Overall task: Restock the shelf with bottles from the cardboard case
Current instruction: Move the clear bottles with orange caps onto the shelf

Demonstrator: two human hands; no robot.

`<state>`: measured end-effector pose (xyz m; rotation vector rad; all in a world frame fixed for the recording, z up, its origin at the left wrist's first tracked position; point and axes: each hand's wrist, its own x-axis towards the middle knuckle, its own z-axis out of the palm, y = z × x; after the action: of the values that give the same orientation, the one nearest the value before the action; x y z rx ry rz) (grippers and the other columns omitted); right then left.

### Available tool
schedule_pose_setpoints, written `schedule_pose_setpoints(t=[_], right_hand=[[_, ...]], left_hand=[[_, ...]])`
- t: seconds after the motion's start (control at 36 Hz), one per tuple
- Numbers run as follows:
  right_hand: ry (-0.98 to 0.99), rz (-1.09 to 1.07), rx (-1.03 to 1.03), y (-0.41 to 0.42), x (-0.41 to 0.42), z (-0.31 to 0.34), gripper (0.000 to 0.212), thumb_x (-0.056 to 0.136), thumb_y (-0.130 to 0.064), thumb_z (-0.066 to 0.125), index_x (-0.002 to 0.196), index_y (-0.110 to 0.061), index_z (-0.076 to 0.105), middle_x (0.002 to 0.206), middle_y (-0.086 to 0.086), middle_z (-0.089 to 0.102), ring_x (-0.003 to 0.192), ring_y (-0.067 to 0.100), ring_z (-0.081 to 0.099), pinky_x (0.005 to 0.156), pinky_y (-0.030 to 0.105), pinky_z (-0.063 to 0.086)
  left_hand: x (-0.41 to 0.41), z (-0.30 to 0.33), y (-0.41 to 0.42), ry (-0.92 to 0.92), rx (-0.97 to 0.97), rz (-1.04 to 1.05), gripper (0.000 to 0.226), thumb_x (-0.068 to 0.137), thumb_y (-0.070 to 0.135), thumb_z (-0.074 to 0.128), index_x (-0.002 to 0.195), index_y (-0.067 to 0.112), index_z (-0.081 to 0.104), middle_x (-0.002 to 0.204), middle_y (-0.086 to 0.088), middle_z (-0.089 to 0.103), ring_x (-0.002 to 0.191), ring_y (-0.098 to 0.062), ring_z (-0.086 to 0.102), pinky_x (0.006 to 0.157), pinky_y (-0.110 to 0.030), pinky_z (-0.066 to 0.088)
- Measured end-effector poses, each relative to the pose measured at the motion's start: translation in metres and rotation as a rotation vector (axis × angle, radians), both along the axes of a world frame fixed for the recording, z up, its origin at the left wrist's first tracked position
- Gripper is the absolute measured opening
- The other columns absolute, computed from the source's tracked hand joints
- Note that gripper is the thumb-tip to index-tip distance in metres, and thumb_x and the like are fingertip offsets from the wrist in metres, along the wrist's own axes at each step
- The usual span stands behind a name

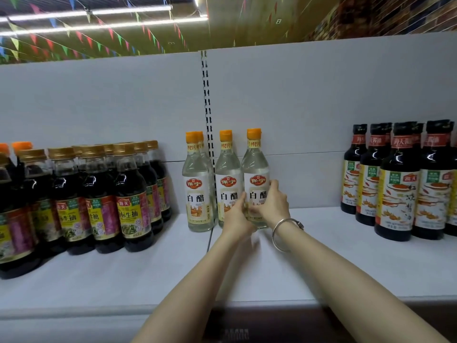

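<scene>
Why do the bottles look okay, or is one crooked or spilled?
Nothing stands out. The vinegar bottles stand upright on the shelf, and both hands hold the rightmost one straight. No spill shows.

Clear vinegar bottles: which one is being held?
The rightmost clear bottle. The left hand and right hand grip its lower part from either side; the other clear bottles to its left stand untouched.

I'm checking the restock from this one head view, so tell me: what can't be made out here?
- Cardboard case: nowhere in the head view, so bottles left unknown.
- Base of the clear vinegar bottle: hidden by the left hand and right hand gripping it.
- Second row behind the leftmost vinegar bottle: only one cap peeks out.
- Dark soy bottles at right: cut off by the frame edge.
</scene>
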<state>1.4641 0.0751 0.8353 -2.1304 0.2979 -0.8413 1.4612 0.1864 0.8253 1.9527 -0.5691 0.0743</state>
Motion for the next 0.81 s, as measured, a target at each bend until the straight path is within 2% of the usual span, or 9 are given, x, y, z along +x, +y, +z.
schedule_pose_setpoints(t=[0.14,0.31,0.39,0.44,0.5,0.56,0.67,0.78,0.81], right_hand=[[0.003,-0.003,0.006,0.002,0.002,0.001,0.057,0.07,-0.021,0.081,0.106,-0.013,0.038,0.104,0.011,0.062,0.08,0.024,0.058,0.069,0.027,0.046],[0.057,-0.009,-0.001,0.005,-0.003,0.002,0.058,0.075,-0.021,0.077,0.116,-0.01,0.037,0.112,0.015,0.061,0.099,0.034,0.062,0.08,0.037,0.05],[0.125,-0.001,-0.08,0.003,-0.009,0.005,0.075,0.076,-0.027,0.077,0.131,-0.008,0.03,0.12,0.018,0.057,0.108,0.036,0.058,0.088,0.041,0.049],[0.137,-0.02,-0.106,0.0,-0.017,0.007,0.091,0.076,-0.03,0.077,0.142,-0.006,0.019,0.127,0.021,0.05,0.116,0.037,0.051,0.094,0.042,0.045],[0.083,-0.032,-0.09,0.0,-0.025,0.009,0.092,0.077,-0.029,0.076,0.145,-0.006,0.017,0.133,0.022,0.043,0.122,0.037,0.045,0.097,0.041,0.04],[-0.012,-0.009,-0.081,0.003,-0.036,0.013,0.077,0.08,-0.024,0.072,0.142,-0.01,0.028,0.132,0.019,0.044,0.121,0.034,0.045,0.098,0.037,0.039],[-0.151,0.095,-0.105,0.014,-0.067,0.018,0.034,0.083,-0.014,0.064,0.116,-0.013,0.055,0.114,0.01,0.057,0.103,0.024,0.055,0.087,0.027,0.041],[-0.28,0.233,-0.155,0.027,-0.102,0.016,0.002,0.086,-0.011,0.06,0.088,-0.01,0.061,0.085,0.006,0.063,0.075,0.018,0.057,0.066,0.021,0.041],[-0.317,0.268,-0.166,0.029,-0.113,0.016,0.004,0.086,-0.008,0.059,0.083,-0.011,0.06,0.079,0.003,0.062,0.072,0.017,0.056,0.063,0.019,0.039]], left_hand=[[0.001,0.001,0.001,0.009,0.038,0.0,0.096,0.072,-0.013,0.065,0.152,0.017,0.02,0.146,-0.008,0.043,0.132,-0.023,0.044,0.108,-0.035,0.039],[-0.002,0.005,0.003,0.047,0.047,-0.025,0.099,0.071,-0.013,0.066,0.152,0.02,0.018,0.147,-0.009,0.042,0.131,-0.025,0.044,0.106,-0.036,0.042],[-0.008,0.006,0.006,0.047,-0.011,-0.039,0.098,0.071,-0.014,0.067,0.151,0.019,0.021,0.144,-0.012,0.044,0.131,-0.024,0.045,0.103,-0.037,0.044],[-0.013,0.005,0.01,0.042,-0.063,-0.031,0.095,0.071,-0.013,0.068,0.15,0.021,0.027,0.139,-0.01,0.049,0.123,-0.02,0.051,0.093,-0.026,0.049],[-0.019,0.005,0.013,-0.001,-0.107,-0.015,0.088,0.071,-0.01,0.072,0.145,0.02,0.035,0.125,-0.006,0.056,0.101,-0.009,0.058,0.07,-0.006,0.047],[-0.028,0.006,0.016,-0.055,-0.158,0.029,0.077,0.072,-0.005,0.075,0.138,0.017,0.043,0.116,-0.004,0.06,0.089,-0.007,0.06,0.064,-0.006,0.048],[-0.059,0.01,0.02,-0.133,-0.248,0.148,0.042,0.079,0.002,0.072,0.118,0.009,0.058,0.105,-0.006,0.067,0.093,-0.017,0.064,0.085,-0.032,0.056],[-0.098,0.012,0.025,-0.305,-0.338,0.232,0.013,0.083,0.008,0.069,0.095,0.012,0.066,0.087,-0.001,0.07,0.074,0.001,0.063,0.071,-0.017,0.054],[-0.109,0.012,0.026,-0.345,-0.353,0.252,0.01,0.084,0.009,0.069,0.093,0.013,0.067,0.084,0.004,0.069,0.072,0.003,0.062,0.07,-0.016,0.054]])
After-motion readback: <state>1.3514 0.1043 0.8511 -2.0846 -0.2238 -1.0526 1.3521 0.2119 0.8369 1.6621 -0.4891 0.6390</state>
